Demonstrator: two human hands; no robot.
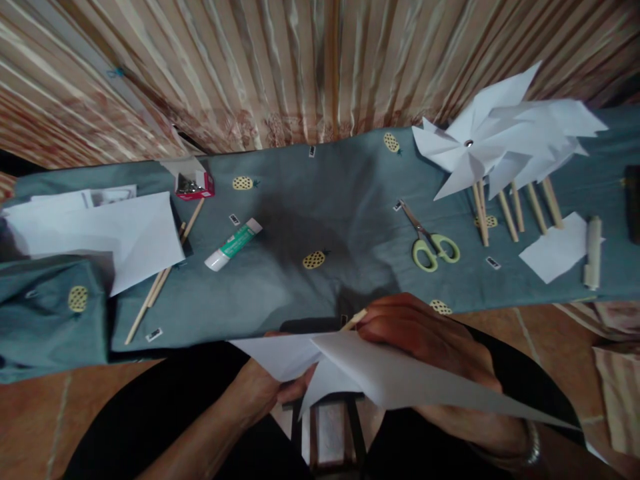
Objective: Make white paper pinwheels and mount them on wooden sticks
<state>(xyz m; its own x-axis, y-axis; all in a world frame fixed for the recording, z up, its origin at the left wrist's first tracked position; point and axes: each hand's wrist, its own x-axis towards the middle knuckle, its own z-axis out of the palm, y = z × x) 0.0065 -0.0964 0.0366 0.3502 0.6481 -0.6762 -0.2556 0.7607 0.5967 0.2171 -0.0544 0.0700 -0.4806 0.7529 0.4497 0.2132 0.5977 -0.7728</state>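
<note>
Over my lap, at the near edge of the cloth, a white paper pinwheel is held between both hands. My left hand is closed at its left side, thumb below a blade and the other fingers mostly hidden behind the paper. My right hand curls behind the right blades, its fingers closed around a thin wooden stick whose end pokes out past the fingertips. The pinwheel's centre is partly covered by folded paper, so I cannot tell whether the stick is joined to it.
Finished pinwheels lie at the right, beside green-handled scissors, a paper scrap and a capped pen-like tube. Leftward are a glue stick, a small red box of metal pieces, wooden sticks and paper sheets.
</note>
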